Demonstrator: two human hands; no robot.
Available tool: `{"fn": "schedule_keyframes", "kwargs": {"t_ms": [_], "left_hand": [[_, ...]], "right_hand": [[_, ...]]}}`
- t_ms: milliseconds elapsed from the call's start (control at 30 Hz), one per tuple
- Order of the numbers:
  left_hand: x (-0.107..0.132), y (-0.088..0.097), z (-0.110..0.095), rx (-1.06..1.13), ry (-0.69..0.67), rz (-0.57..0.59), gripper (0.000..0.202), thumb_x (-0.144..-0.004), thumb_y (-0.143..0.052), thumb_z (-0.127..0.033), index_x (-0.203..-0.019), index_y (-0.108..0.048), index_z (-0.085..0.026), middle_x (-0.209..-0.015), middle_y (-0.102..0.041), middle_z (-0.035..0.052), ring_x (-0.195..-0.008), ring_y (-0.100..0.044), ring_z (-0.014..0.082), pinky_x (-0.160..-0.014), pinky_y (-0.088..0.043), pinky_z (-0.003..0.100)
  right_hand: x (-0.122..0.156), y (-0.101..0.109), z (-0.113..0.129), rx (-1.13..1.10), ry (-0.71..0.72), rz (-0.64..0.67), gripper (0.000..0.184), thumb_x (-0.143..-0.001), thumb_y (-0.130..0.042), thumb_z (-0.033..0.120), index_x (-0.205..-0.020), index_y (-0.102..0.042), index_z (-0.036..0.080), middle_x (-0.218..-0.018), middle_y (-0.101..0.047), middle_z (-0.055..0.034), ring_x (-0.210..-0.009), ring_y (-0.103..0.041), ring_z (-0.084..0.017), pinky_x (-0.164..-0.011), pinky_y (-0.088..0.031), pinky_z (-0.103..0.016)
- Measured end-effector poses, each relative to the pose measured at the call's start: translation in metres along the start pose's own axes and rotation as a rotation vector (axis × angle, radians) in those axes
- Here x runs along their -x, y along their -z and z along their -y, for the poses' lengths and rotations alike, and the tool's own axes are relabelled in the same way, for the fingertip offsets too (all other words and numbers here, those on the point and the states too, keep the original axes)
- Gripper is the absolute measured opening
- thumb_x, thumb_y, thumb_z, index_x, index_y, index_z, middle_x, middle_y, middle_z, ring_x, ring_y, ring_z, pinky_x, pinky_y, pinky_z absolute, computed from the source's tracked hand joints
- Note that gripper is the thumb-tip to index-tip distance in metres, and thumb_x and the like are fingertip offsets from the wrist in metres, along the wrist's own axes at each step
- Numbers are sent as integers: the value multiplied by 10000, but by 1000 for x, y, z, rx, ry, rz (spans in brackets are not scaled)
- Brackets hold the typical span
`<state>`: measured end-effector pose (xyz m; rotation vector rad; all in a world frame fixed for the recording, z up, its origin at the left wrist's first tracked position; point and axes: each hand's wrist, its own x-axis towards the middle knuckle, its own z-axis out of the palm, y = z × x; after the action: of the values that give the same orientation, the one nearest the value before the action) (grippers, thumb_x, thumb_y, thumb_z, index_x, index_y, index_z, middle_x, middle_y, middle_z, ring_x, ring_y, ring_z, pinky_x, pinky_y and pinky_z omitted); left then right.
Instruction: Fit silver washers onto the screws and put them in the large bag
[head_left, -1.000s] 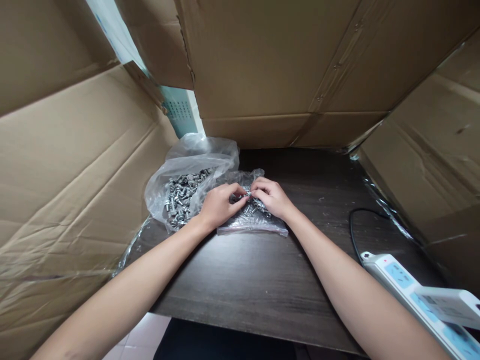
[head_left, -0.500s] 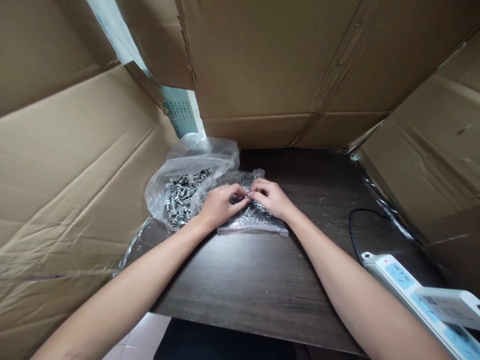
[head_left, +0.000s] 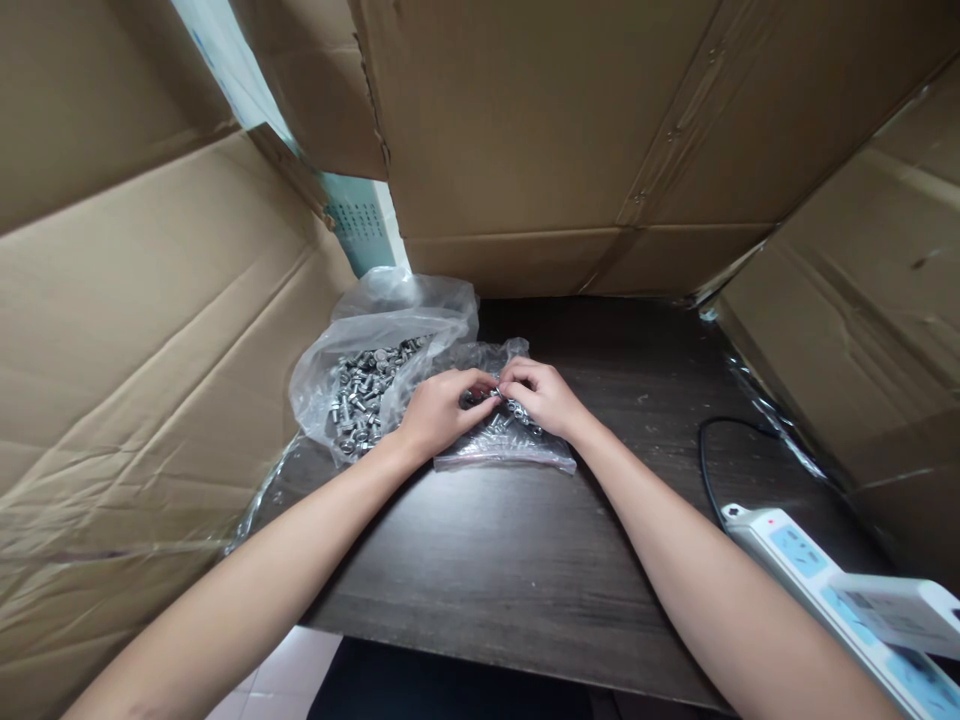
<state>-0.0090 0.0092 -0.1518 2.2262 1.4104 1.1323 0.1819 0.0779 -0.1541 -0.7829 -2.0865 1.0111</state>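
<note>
My left hand (head_left: 444, 410) is closed in a pinch, thumb and forefinger meeting at a small silver metal piece (head_left: 496, 393). Facing it, my right hand (head_left: 544, 397) pinches at the same spot, its fingertips touching those of the left. Whether they share one piece or hold two joined ones, I cannot tell. Under both hands lies a flat clear plastic bag (head_left: 517, 458) with a reddish seal strip, with small shiny nuts (head_left: 520, 412) and other metal bits on or in it. Left of it, an open plastic bag (head_left: 311, 385) holds many silver bolts (head_left: 365, 388).
Cardboard walls (head_left: 525, 120) enclose the dark wooden table (head_left: 480, 560) at the back and sides. A white power strip (head_left: 772, 545) with a black cable (head_left: 703, 450) lies at the right. A plug or adapter (head_left: 900, 610) sits on the strip.
Both hands stay in place, still pinching together. Only the fingertips and the small metal piece between them have shifted very slightly.
</note>
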Motion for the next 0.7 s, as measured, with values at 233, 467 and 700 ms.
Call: {"fn": "schedule_keyframes", "kwargs": {"t_ms": [233,467,700], "left_hand": [[0,0,-1,-4,14,-9,113,-896,-715,-249,-1000,-706,-209,-932,-763,20,-845,-707,189,-787,-542,319],[0,0,-1,3,15,5,152,-879,-732,-247,-1026,-710,-215,-933,-761,21,-852,-706,192,-807,-546,327],[-1,0,-1,-15,6,-3,161,-873,-744,-253,-1026,-717,-209,-933,-755,29,-850,-699,197,-799,-544,326]], "right_hand": [[0,0,-1,8,11,-19,127,-821,-589,218,-704,-625,184,-801,-607,-35,-773,-563,-181,-712,-406,-317],[1,-1,-2,16,15,-14,169,-846,-594,241,-691,-628,184,-804,-629,-40,-784,-585,-187,-733,-424,-325],[1,-2,-2,5,2,-15,211,-864,-595,270,-675,-637,184,-798,-635,-40,-777,-592,-183,-738,-429,-327]]}}
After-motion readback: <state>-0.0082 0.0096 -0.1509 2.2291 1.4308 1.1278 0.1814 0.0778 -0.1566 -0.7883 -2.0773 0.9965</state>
